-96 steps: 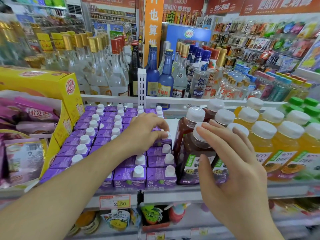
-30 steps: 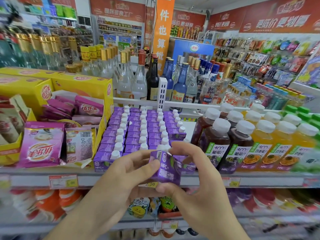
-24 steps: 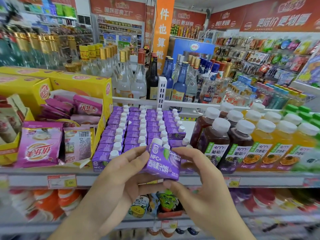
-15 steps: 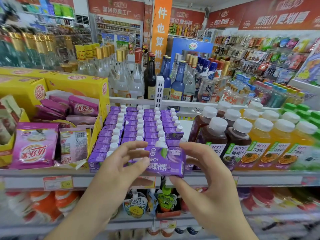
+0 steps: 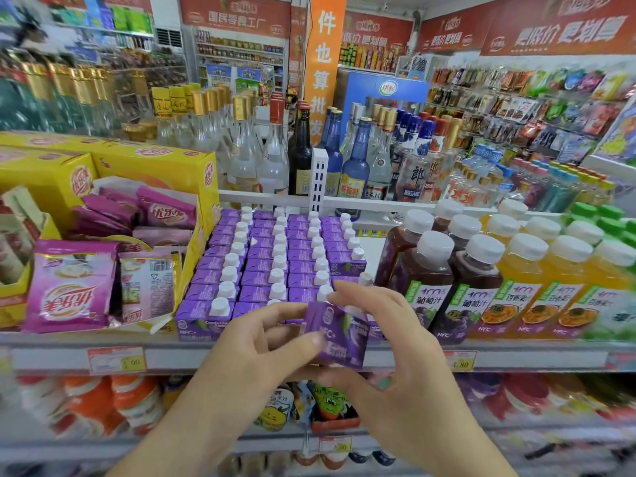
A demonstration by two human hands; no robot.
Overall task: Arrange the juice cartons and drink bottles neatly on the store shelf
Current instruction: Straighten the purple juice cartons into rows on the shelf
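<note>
A small purple juice carton (image 5: 339,333) hangs in front of the shelf edge, held between both hands. My left hand (image 5: 261,342) pinches its left side with thumb and fingers. My right hand (image 5: 389,346) grips its right side and bottom, fingers curled over the top. Behind it, several rows of purple cartons with white caps (image 5: 278,259) fill the white shelf (image 5: 395,356). Dark grape juice bottles (image 5: 426,280) and orange juice bottles (image 5: 547,287) stand to the right.
A yellow display box of pink drink sachets (image 5: 103,242) sits left of the cartons. Glass liquor bottles (image 5: 272,156) line the raised shelf behind. A white divider post (image 5: 318,180) stands at the back. Pouch drinks (image 5: 309,404) fill the shelf below.
The carton has turned in my hands from lying broadside to a tilted, narrower face, and it has dropped slightly lower in front of the shelf edge. Both hands stay on it.
</note>
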